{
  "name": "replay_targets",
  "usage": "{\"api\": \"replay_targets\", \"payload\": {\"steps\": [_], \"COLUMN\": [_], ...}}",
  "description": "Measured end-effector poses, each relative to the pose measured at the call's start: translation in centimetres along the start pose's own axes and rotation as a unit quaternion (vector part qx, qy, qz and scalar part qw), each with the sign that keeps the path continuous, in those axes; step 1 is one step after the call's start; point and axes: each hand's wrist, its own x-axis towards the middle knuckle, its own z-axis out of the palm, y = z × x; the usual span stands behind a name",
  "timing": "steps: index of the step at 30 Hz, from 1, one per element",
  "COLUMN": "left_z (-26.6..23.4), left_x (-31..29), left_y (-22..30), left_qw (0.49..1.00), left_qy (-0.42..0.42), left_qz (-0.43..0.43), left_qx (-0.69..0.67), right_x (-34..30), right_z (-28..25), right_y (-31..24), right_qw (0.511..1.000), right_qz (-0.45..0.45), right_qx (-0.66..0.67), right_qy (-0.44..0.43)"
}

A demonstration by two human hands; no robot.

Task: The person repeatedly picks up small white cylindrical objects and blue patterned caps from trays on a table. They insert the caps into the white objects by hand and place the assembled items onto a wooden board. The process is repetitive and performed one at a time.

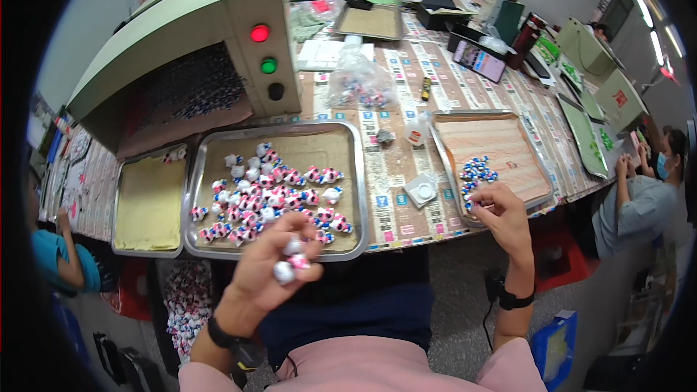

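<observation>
Left grip (pixel 268 265): fingers curled, holding at least one pink-and-white figurine (pixel 299 260); can't count exactly, fingers overlap.
Right grip (pixel 506 219): narrow, thumb and fingertips close together at the near edge of the small blue-and-white pieces (pixel 479 168); can't tell if one is pinched.
Figurine pile (pixel 250 199): just beyond my left grip, heaped loose in the large metal tray (pixel 354 174).
Small pieces: clustered at and just past my right grip's fingertips, left part of the paper-lined tray (pixel 519 138).
White square piece with round top (pixel 422 190): left of my right grip, on the patterned tabletop (pixel 398 221).
Yellow-lined tray (pixel 149 207): left of my left grip, beside the large tray.
Clear plastic bag (pixel 361 81): well ahead, between both grips, pink-and-white items inside.
Machine (pixel 263 65): ahead and left of my left grip, red and green lights facing me.
Phone (pixel 479 60): well ahead of my right grip, screen lit.
</observation>
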Motion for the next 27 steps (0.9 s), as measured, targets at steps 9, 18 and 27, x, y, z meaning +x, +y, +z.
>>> {"api": "replay_targets", "payload": {"steps": [9, 18, 27], "left_z": [0.3, 0.5, 0.0], "left_x": [1.4, 0.9, 0.4], "left_y": [-4.0, -3.9, -4.9], "left_qw": [0.994, 0.996, 0.996], "left_qy": [0.013, -0.004, 0.017], "left_qz": [-0.081, -0.085, -0.087], "left_qx": [-0.068, 0.001, 0.033], "right_x": [-0.3, 1.0, 3.5], "right_z": [2.5, 4.3, 6.4], "right_y": [-2.7, -2.1, -1.5], "right_qw": [0.97, 0.994, 0.98], "right_qz": [0.102, -0.012, -0.137], "right_qx": [0.2, 0.09, -0.144], "right_qy": [-0.09, -0.053, -0.013]}}
